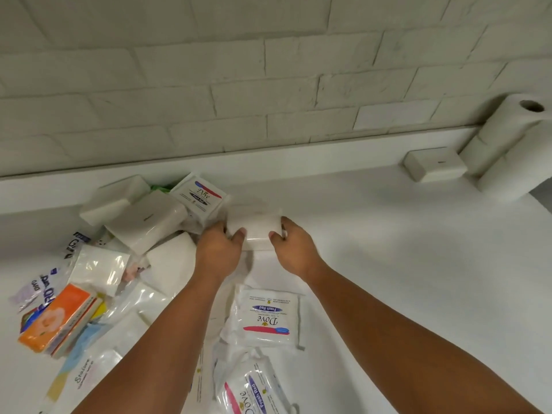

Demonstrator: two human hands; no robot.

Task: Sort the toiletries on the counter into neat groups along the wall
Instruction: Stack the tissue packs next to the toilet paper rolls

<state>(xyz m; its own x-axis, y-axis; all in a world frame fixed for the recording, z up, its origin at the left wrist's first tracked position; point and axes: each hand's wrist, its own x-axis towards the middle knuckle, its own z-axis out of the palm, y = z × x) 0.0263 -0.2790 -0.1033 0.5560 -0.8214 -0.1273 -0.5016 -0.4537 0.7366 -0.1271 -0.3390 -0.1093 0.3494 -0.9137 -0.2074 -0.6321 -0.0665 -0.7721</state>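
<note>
Packet (257,230) held by both hands
Left hand (219,249) and right hand (294,249) pinch its two ends, just beside the Dove box (198,195) on the counter (388,264). The wrap looks slippery; a loose grip could drop it onto the pile (134,228).

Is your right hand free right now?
No, the right hand and left hand both grip a white packet beside the Dove box.
</note>
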